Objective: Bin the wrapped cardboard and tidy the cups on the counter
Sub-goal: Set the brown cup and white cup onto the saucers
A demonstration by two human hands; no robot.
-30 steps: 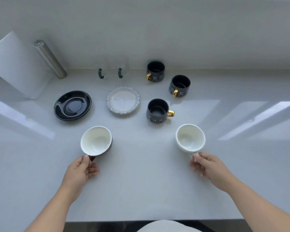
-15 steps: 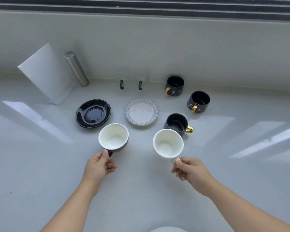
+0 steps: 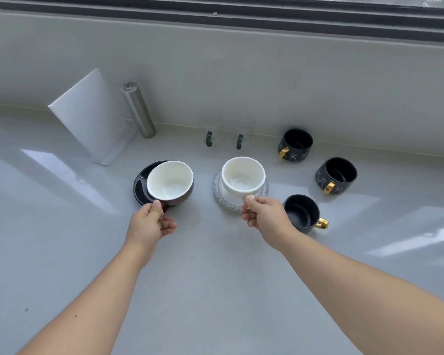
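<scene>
While each cup is pinched by its handle, the brown cup (image 3: 170,183) is held by the left hand (image 3: 149,224) over the black saucer (image 3: 140,187); the white cup (image 3: 242,176), in the right hand (image 3: 265,217), hangs over the pale saucer (image 3: 222,198) just right of it.

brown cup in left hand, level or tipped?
Tipped. The brown cup leans toward the camera over the black saucer, held by the left hand.

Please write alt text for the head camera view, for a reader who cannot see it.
Two hands hold cups by their handles over saucers: the left hand a brown cup over a black saucer, the right hand a white cup over a pale saucer. Three dark mugs stand to the right on the counter.
</scene>
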